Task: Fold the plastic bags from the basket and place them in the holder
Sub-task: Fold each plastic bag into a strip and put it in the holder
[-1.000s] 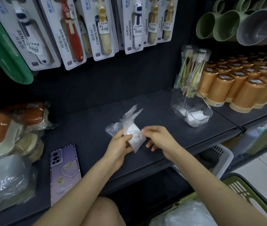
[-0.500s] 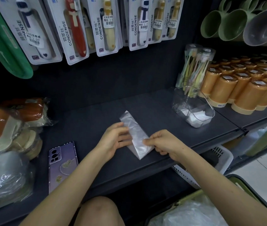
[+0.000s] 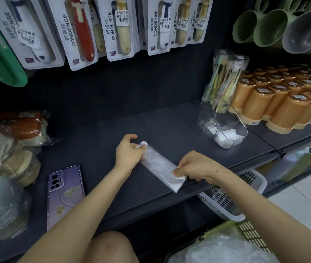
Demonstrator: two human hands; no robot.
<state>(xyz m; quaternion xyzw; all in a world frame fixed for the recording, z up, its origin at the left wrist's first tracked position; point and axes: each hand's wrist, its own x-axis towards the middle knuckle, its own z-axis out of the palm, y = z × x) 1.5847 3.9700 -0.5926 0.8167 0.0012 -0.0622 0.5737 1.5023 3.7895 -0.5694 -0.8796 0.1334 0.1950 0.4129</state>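
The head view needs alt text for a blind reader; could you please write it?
A person's left hand and right hand hold the two ends of a flattened plastic bag on a dark shelf; a clear holder stands to its right.

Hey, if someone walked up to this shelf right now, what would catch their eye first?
First, mid-shelf, the left hand and right hand grip opposite ends of a plastic bag folded into a long strip on the dark shelf. To the right stands the clear holder with white folded bags inside, beside rows of orange lidded cups. A purple phone lies at the left.
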